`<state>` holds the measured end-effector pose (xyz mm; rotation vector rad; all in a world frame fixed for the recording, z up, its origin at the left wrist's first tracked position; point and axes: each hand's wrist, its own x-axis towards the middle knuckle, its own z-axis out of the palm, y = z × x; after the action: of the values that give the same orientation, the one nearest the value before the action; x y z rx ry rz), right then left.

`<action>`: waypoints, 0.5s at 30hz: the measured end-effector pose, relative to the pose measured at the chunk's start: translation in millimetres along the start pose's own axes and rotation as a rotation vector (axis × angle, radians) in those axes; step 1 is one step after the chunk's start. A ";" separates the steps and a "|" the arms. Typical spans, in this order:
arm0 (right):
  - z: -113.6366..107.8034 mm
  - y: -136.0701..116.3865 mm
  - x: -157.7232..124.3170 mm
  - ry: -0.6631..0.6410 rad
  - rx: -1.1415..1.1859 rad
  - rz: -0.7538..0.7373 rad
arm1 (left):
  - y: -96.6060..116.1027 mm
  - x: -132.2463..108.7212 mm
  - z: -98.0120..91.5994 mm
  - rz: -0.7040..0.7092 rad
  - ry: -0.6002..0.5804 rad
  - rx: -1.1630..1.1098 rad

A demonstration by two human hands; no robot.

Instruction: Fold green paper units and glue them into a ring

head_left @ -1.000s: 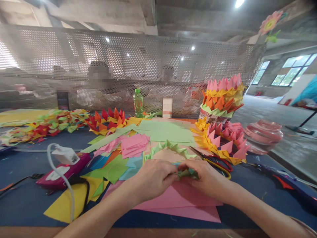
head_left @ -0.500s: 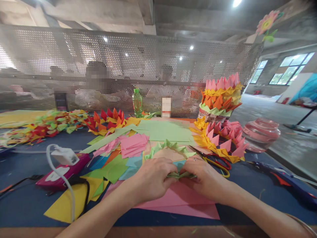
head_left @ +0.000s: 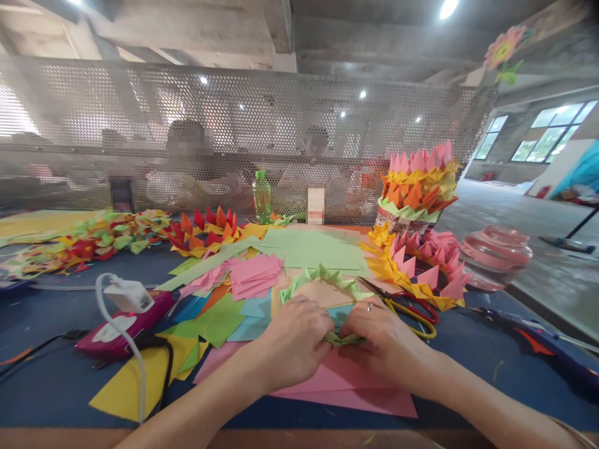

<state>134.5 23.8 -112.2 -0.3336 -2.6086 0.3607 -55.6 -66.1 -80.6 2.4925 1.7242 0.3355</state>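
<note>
Both hands meet at the near side of a light green ring of folded paper points (head_left: 322, 274), which curves away from me over the sheets. My left hand (head_left: 296, 337) pinches the ring's near left part, its fingertips partly hidden. From the other side my right hand (head_left: 374, 330), with a ring on one finger, grips the near right part between thumb and fingers. A blue paper (head_left: 344, 313) shows inside the ring. Beneath my hands lie pink sheets (head_left: 346, 380).
Scissors (head_left: 416, 315) with red and yellow handles lie right of my hand, beyond them a glue gun (head_left: 538, 340). A purple power strip (head_left: 124, 327) with a white plug is at left. Behind stand a green bottle (head_left: 262, 198) and a tiered paper-point stack (head_left: 418, 184).
My fingers have shifted slightly on the near edge of the green paper ring, still gripping it. The whole view has moved a little, so things sit slightly lower and further right.
</note>
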 end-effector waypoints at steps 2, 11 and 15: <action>1.4 0.4 -0.6 0.007 -0.001 -0.002 | 1.5 0.2 0.9 0.014 0.002 0.006; 5.6 -3.7 -2.9 0.028 -0.026 -0.034 | 1.3 0.2 11.2 0.047 0.015 -0.003; 5.3 -3.5 -3.0 0.018 -0.027 -0.052 | 1.9 0.8 10.1 0.044 -0.003 0.000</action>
<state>133.9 18.6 -116.9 -0.2760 -2.6011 0.3028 -51.3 -65.5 -89.9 2.5326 1.6698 0.3350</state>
